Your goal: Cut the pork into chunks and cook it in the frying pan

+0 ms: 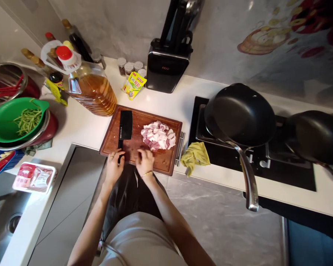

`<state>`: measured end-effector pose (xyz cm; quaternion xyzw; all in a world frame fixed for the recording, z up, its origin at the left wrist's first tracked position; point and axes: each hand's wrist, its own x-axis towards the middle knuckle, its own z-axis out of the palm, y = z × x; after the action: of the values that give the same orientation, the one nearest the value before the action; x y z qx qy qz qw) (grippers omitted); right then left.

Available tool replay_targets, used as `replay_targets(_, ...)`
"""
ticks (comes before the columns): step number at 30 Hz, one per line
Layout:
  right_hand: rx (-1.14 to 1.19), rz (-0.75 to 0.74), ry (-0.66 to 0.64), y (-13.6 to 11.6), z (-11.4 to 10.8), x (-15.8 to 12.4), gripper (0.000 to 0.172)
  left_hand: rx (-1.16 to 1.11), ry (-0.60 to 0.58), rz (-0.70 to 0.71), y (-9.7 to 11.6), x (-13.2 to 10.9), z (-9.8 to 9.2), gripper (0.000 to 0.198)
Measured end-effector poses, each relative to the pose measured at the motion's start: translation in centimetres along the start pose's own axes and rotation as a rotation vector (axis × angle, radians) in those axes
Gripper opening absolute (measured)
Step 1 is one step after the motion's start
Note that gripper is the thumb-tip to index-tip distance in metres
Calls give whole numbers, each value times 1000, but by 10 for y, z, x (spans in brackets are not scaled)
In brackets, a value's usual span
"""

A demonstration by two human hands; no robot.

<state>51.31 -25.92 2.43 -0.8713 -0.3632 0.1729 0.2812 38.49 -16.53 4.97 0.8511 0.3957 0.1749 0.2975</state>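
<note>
A black cleaver [125,125] lies flat on the left part of a wooden cutting board [140,117], its blade pointing away from me. My left hand [115,167] is at the handle, with the fingers and thumb around it. Near the board's front edge rests my right hand [145,162], fingers loosely bent and apart, holding nothing that I can see. Just beyond it sits a heap of cut raw meat [158,136] in pale pink pieces.
Right of the board are a yellow-green cloth [195,157] and a stove carrying a deep black pan [241,114] and another pan [316,136]. Behind stand an oil jug [93,88], a seasoning packet [134,85] and a knife block [168,68]. A green colander [1,120] and packaged meat [34,177] are left.
</note>
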Motion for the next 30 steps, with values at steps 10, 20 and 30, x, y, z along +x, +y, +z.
replay_targets(10,-343,-127,136,64,-43,42,32,195,-77,50,52,56,68,25)
replay_targets(20,-326,-196,90,67,-50,54,23,297,-25,66,59,67,96,26)
replay_targets(30,439,50,177,73,-68,51,27,190,16,-125,44,61,94,21)
